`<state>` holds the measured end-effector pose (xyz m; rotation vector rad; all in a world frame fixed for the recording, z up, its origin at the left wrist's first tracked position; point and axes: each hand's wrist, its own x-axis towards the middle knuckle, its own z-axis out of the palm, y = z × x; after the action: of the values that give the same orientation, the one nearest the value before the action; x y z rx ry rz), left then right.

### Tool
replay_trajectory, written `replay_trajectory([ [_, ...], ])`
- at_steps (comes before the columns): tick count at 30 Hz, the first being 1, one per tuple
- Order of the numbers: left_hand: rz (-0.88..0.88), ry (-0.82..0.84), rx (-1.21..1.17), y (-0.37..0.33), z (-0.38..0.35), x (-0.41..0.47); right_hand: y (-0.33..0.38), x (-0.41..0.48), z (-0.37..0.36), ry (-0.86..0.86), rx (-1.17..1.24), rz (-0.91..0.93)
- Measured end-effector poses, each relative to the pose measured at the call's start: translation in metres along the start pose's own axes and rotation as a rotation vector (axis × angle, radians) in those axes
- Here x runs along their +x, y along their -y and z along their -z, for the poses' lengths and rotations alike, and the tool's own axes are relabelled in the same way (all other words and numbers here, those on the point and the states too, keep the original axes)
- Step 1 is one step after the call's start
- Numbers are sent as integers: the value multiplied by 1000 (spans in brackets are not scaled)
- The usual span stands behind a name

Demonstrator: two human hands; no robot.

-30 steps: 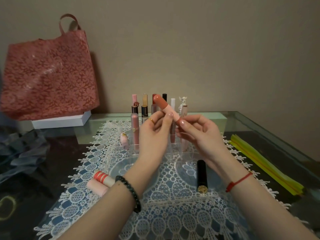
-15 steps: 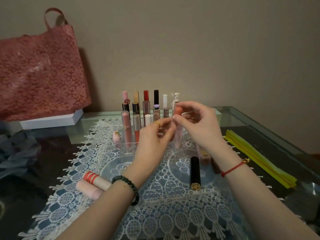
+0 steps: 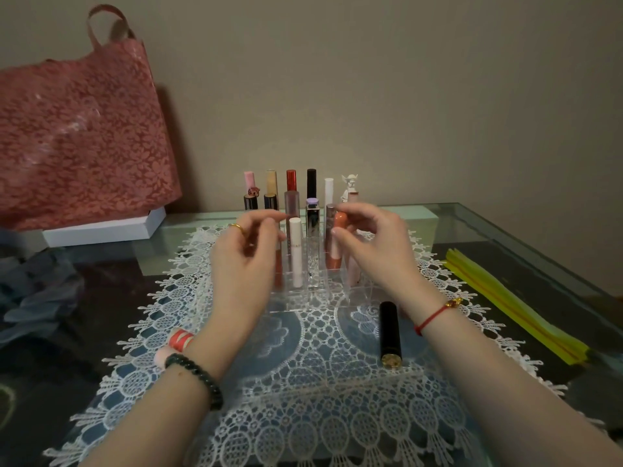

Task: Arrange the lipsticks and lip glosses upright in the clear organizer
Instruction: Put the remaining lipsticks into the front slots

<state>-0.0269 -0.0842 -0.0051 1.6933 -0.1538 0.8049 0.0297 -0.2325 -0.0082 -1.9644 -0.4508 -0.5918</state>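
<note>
The clear organizer (image 3: 360, 291) stands on the lace mat (image 3: 303, 399) with several lipsticks and glosses upright in it. A coral lip gloss (image 3: 334, 254) stands upright in a front-right slot. My right hand (image 3: 374, 251) pinches its cap between thumb and forefinger. Just left of the white tube (image 3: 296, 251), my left hand (image 3: 242, 264) hovers with loosely curled fingers and holds nothing. A black lipstick (image 3: 390, 332) lies on the mat below my right wrist. A red-striped tube (image 3: 179, 339) and a pink tube (image 3: 161, 357) lie partly hidden by my left wrist.
A red patterned bag (image 3: 77, 136) leans on the wall at the left, over a white box (image 3: 101, 227). Blue cloth (image 3: 37, 294) lies at the left edge. A yellow strip (image 3: 515, 305) runs along the glass table's right side.
The coral gloss went from tilted between both hands to upright in the organizer. My left hand let go of it and drew back to the left.
</note>
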Motion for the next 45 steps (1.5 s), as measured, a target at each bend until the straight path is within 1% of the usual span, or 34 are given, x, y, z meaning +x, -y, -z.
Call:
replay_trajectory([
  [4,-26,-32,37,5,28,10,-2,-1,-3,7,-52,9],
  [6,3,-27,98,15,43,17,-3,-2,-4,11,-78,17],
  [13,179,180,316,49,70,11,-2,-5,-7,23,-142,12],
  [17,227,278,375,56,69,9,-3,-5,-7,37,-189,19],
  [21,233,348,411,58,70,7,-4,-5,-7,46,-195,15],
  [45,250,378,422,65,70,5,-2,-5,-6,17,-184,10],
])
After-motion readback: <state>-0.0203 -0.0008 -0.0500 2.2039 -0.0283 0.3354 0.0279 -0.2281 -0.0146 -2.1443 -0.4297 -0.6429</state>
